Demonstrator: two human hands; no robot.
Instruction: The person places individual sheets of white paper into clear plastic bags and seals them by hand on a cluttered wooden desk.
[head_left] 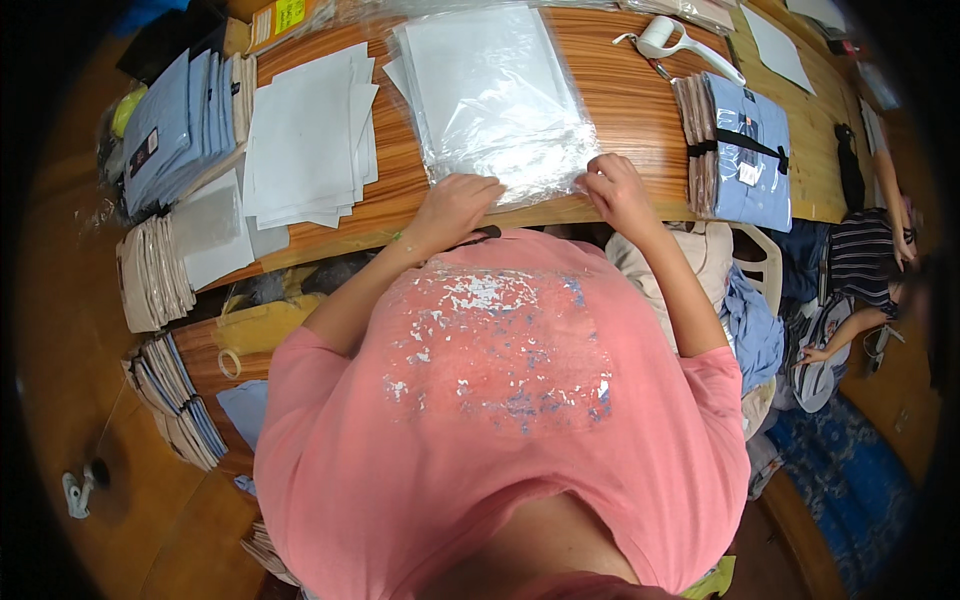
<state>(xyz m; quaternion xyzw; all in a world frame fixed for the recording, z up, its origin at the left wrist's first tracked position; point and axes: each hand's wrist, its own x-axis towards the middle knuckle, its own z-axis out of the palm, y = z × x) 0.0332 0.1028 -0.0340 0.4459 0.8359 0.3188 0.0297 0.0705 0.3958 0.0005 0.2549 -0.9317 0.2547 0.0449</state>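
Note:
A stack of clear plastic bags (490, 90) lies on the striped wooden table, with white sheets showing through or under the film. The film catches bright glare and is crumpled along its near edge. My left hand (455, 212) is at the near left corner, fingers bent together on the edge of the plastic. At the near right corner my right hand (617, 195) pinches the film between thumb and fingers. What lies under the fingertips is partly hidden. Left of the bags sits a loose pile of white paper sheets (305, 140).
Folded blue shirts (170, 130) stand stacked at the far left. A strapped bundle of bagged shirts (745, 155) lies on the right, near a white tape dispenser (675, 42). A white plastic chair (765, 262) holds clothes. Another person's arm (850, 335) shows at far right.

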